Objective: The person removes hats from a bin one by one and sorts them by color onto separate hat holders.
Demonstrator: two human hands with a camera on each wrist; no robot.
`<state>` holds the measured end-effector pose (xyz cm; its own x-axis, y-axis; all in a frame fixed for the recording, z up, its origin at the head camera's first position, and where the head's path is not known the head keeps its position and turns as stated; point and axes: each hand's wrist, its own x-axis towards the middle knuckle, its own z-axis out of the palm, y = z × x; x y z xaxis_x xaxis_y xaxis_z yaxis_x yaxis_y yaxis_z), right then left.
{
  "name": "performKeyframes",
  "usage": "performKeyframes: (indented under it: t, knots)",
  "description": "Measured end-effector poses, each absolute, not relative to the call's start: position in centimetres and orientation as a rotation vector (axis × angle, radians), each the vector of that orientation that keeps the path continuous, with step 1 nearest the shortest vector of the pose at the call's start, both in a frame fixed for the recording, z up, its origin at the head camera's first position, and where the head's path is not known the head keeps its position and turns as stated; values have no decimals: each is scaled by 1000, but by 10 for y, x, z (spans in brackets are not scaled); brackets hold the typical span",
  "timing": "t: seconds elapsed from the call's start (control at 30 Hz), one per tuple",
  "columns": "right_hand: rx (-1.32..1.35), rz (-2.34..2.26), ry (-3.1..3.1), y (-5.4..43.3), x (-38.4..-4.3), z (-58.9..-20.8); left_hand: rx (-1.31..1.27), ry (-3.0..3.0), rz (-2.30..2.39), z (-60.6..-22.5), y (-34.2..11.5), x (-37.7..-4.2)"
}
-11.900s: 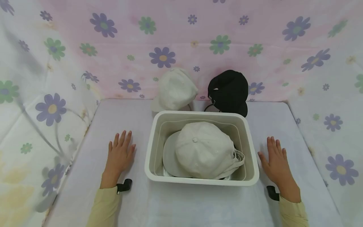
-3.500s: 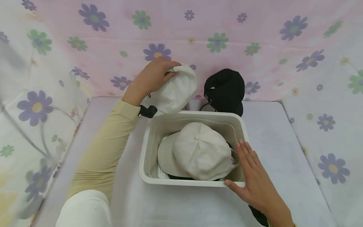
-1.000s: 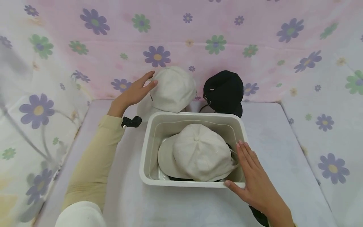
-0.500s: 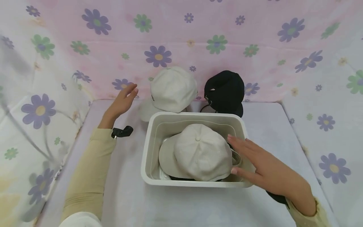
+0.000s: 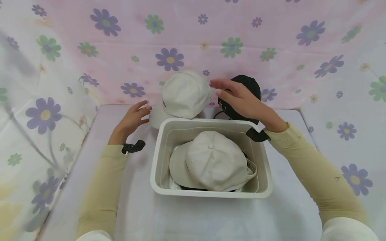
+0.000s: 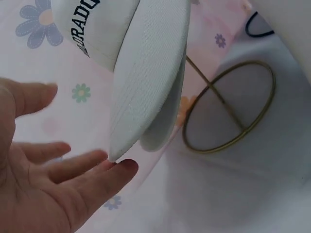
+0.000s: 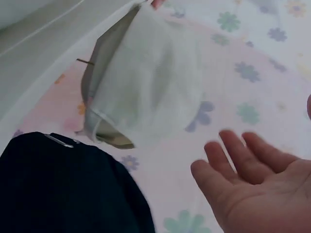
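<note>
A white cap (image 5: 185, 95) with dark lettering rests on a stand behind the tub, its brim (image 6: 150, 63) pointing left. A second pale brim edge (image 6: 163, 131) shows below it in the left wrist view. My left hand (image 5: 132, 118) is at the brim's tip, fingers spread; whether they touch it is hard to tell. My right hand (image 5: 241, 100) hovers right of the white cap's crown, in front of the black cap (image 5: 254, 87), fingers extended and holding nothing. In the right wrist view the white cap's back opening (image 7: 114, 138) faces the black cap.
A white tub (image 5: 211, 193) stands in front of both caps, holding a beige cap (image 5: 214, 160) with something dark beneath it. The white cap's stand has a brass ring base (image 6: 228, 145). Flowered cloth (image 5: 193, 40) walls the back and sides.
My left hand, earlier gripping the white cap's crown, let go, drew back left and came to the brim. My right hand left the tub's right rim and rose toward the caps.
</note>
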<state>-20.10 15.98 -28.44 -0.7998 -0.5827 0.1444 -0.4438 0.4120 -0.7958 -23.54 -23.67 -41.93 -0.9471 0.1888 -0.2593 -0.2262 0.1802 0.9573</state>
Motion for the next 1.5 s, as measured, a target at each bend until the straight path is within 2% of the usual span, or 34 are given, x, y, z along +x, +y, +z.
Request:
performKeyframes:
  t: [0.27, 0.57, 0.83, 1.03, 1.27, 1.5]
  knots:
    - [-554, -1181, 2507, 141, -243, -310, -348, 2005, 2016, -435, -229, -232]
    - [-511, -1387, 2278, 126, -253, -327, -518, 1734, 2275, -447, -218, -233]
    - [-366, -1463, 2350, 120, -260, -331, -387, 1432, 2432, -451, -212, -234]
    - [-270, -1395, 2370, 116, -265, -328, -354, 1548, 2356, -453, -210, -236]
    - [-280, -1295, 2325, 116, -272, -318, -365, 1598, 2413, -453, -213, -241]
    - [-167, -1406, 2195, 113, -276, -312, -310, 1603, 2433, -446, -216, -245]
